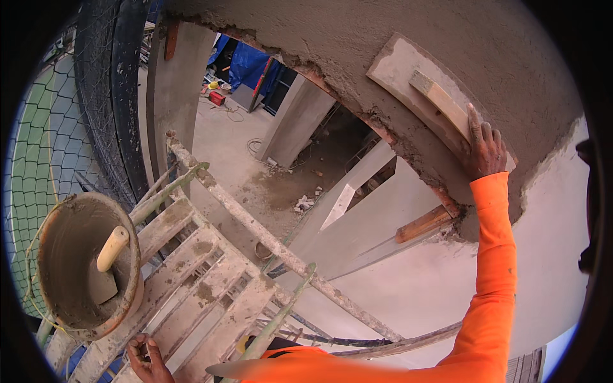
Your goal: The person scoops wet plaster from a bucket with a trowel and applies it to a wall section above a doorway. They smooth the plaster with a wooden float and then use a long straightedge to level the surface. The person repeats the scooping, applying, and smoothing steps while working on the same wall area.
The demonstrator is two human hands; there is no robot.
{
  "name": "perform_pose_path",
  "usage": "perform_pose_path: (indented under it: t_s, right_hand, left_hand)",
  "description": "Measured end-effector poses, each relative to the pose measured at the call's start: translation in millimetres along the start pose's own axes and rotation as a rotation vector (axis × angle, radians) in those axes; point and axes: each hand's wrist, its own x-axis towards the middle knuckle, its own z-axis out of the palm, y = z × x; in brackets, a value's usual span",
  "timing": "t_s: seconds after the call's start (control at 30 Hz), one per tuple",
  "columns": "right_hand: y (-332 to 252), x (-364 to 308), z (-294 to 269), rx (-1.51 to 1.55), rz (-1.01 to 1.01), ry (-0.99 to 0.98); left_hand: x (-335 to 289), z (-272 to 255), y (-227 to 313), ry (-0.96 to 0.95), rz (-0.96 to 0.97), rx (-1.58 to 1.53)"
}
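Note:
My right hand [486,147] grips a long wooden plastering float [393,60] by its raised handle, one finger stretched along it. The float's board lies against the wet grey mortar [306,25] on the wall face. My left hand [148,362] is low at the left beside the scaffold planks, its fingers loosely bent and apart, with nothing visible in them. Just above it stands a mortar-smeared bucket [135,281]. Inside the bucket leans a trowel with a pale wooden handle [113,249], its blade down in the mortar.
Slatted scaffold planks [163,290] and a splattered metal rail [255,233] lie below me. Past the rail the ground drops away, with rubble [304,203] and a red box [217,98]. Green netting [57,140] hangs at the left. A timber piece [421,223] juts from the wall's lower edge.

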Motion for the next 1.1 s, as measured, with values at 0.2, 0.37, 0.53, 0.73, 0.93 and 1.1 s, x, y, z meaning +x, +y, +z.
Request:
perform_pose_path:
  t_s: [0.2, 0.37, 0.53, 0.73, 0.93, 1.1]
  right_hand:
    - [-29, 33, 24, 0.092, 0.022, 0.081]
    - [-40, -35, 23, 0.034, -0.061, 0.016]
    - [30, -86, 0, 0.019, 0.142, -0.018]
    - [-16, 14, 8, 0.142, 0.151, 0.116]
    - [-37, 52, 11, 0.013, 0.104, 0.062]
    - [39, 82, -43, 0.141, 0.461, 0.048]
  left_hand:
    - [16, 30, 36, -0.204, 0.098, 0.097]
    - [0, 41, 30, -0.256, 0.105, 0.08]
    - [7, -40, -18, -0.086, -0.067, -0.045]
    - [60, -11, -1, -0.086, 0.199, -0.023]
    - [18, 45, 26, -0.276, -0.107, -0.042]
    - [6, 12, 9, -0.217, -0.288, -0.012]
